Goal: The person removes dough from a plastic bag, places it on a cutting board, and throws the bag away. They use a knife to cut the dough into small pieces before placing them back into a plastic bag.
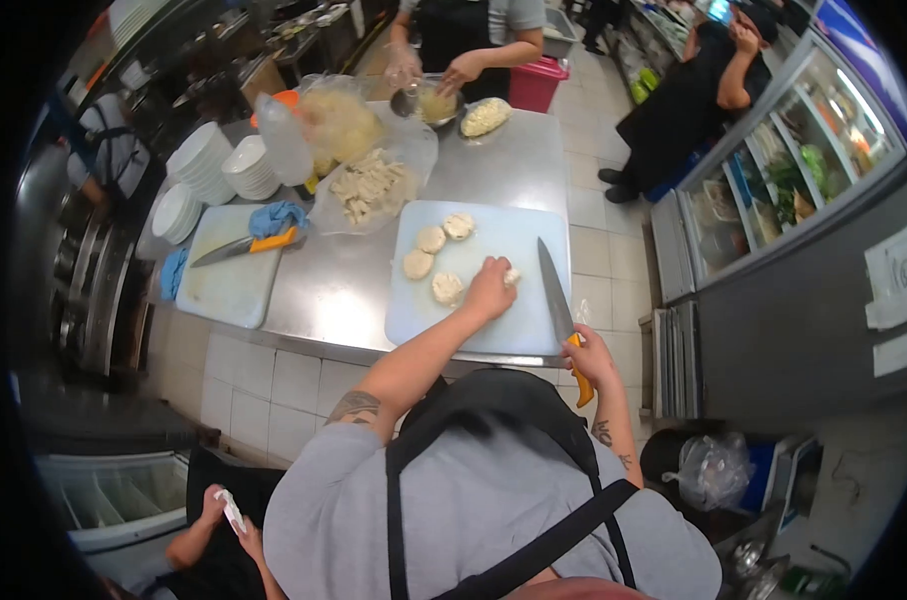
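Observation:
On the white cutting board (479, 220) in front of me, my left hand (493, 290) has its fingers closed on a small pale food piece (513, 275). Several round, pale patties (432, 239) lie on the board to the left of that hand. My right hand (592, 358) grips the orange handle of a large knife (554, 285). The knife's blade points away from me and lies along the board's right side. Shredded pale food (371, 187) sits in a plastic bag beyond the board's left edge.
A second board (214, 290) holds another orange-handled knife (274, 241) and a blue cloth (278, 217). White bowls (201, 165) stand behind it. Across the table, a co-worker's hands (464, 68) are at a metal bowl (407, 103). Another person (689, 100) stands by a glass-door fridge (794, 160).

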Demonstrator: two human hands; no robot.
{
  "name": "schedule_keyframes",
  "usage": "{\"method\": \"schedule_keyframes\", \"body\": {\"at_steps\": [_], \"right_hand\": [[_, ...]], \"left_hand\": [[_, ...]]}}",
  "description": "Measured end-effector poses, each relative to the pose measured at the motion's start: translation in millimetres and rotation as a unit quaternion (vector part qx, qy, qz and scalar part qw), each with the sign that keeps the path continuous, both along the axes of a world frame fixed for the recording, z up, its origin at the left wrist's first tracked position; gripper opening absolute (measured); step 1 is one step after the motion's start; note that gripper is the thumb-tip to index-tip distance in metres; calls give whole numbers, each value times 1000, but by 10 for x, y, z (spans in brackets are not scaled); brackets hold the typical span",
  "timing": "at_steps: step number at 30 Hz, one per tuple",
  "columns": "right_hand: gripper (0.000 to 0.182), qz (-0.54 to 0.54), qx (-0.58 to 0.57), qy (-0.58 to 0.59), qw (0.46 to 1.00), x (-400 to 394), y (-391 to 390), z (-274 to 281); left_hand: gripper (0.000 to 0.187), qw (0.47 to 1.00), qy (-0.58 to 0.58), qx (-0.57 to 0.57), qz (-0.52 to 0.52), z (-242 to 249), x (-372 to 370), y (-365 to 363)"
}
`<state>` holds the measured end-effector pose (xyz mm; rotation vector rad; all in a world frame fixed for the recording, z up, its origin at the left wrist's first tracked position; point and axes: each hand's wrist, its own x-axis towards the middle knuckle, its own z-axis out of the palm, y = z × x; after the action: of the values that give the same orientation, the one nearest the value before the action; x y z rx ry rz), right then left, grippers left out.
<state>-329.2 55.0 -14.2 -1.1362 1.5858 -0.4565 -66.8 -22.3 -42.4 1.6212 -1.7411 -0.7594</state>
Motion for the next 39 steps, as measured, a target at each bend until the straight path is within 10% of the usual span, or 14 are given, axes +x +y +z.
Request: {"method": "schedule_keyframes", "body": {"at_steps": [8,18,23,30,39], "right_hand": [[67,-4,-2,-33,999,-112,107,-34],[56,-8,31,-68,997,-59,52,-116],[36,-11,65,-96,993,-143,131,-159],[69,-13,76,-216,973,-230,380,25],[67,-45,32,-207,977,-255,492,-29]], "left_hand": [[42,978,-43,-116,-166,-78,-8,251],[29,992,-5,-94,-85,-217,157,150],[48,983,-76,-118,-122,-88,114,236],[58,985,-99,-71,-124,-102,-77,191],[74,942,-225,-95,-232,-12,-119,388]]}}
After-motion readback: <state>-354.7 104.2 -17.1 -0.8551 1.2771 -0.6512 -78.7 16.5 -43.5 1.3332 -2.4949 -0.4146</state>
